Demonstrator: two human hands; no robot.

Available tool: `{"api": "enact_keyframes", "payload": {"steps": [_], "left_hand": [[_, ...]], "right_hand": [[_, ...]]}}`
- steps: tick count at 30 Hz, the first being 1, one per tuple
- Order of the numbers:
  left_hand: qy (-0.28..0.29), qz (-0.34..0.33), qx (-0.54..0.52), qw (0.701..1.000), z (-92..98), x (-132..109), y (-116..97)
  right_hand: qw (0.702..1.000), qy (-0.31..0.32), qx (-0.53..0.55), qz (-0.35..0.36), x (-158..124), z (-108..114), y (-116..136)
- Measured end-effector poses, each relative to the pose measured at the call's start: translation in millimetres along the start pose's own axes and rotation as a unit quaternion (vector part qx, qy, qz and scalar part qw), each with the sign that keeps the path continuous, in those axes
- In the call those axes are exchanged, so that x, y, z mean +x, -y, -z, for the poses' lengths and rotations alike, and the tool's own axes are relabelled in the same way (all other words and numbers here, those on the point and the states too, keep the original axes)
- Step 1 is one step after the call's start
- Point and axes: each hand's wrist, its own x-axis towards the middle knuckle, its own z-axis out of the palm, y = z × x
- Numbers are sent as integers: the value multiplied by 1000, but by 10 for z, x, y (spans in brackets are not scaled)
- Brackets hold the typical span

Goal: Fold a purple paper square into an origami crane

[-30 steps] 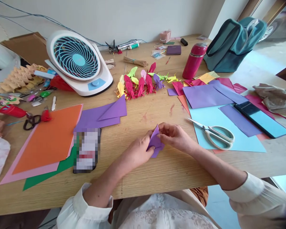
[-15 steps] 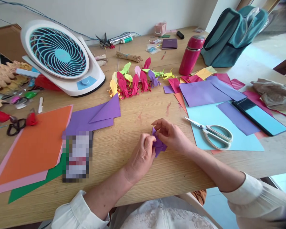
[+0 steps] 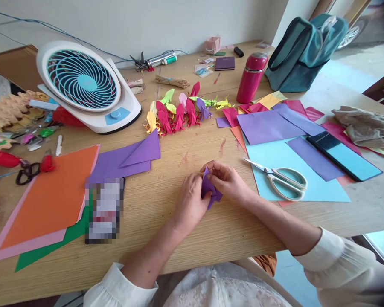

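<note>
Both hands grip one small piece of folded purple paper (image 3: 210,190) just above the table, near the middle of the view. My left hand (image 3: 192,198) pinches its left side, the thumb lying across the front. At its upper right edge, the fingers of my right hand (image 3: 226,179) are closed on the paper. Part of the folds is hidden behind my fingers. Several folded paper figures (image 3: 179,113) in red, green, yellow and purple lie beyond my hands. To the left are purple sheets (image 3: 121,162), one with a folded corner.
White-handled scissors (image 3: 288,181) lie on a light blue sheet (image 3: 265,157) to the right, near a dark phone (image 3: 345,155). A fan (image 3: 86,85) stands back left. Behind are a red flask (image 3: 252,79) and a teal bag (image 3: 302,55). Orange paper (image 3: 54,194) lies left.
My left fingers have shifted up behind the purple paper and the left thumb now lies lower on its front. My right hand stays at the upper edge. The camera view has tilted slightly.
</note>
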Motion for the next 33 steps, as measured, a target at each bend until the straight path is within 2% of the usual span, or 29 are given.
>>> {"api": "enact_keyframes", "payload": {"steps": [4, 7, 12, 18, 27, 33], "left_hand": [[41, 49, -78, 995, 124, 148, -92], [76, 70, -98, 990, 221, 182, -144], [100, 66, -58, 991, 330, 155, -191], [130, 41, 19, 990, 359, 121, -188], [151, 23, 80, 985, 406, 66, -191], [150, 28, 84, 985, 431, 68, -169]], "right_hand": [[996, 10, 88, -7, 10, 9, 22], [995, -3, 102, -18, 9, 25, 63], [994, -21, 109, -20, 16, 30, 91], [993, -51, 98, 32, 45, 31, 71], [997, -29, 65, 35, 33, 51, 57], [998, -39, 45, 15, 35, 59, 69]]}}
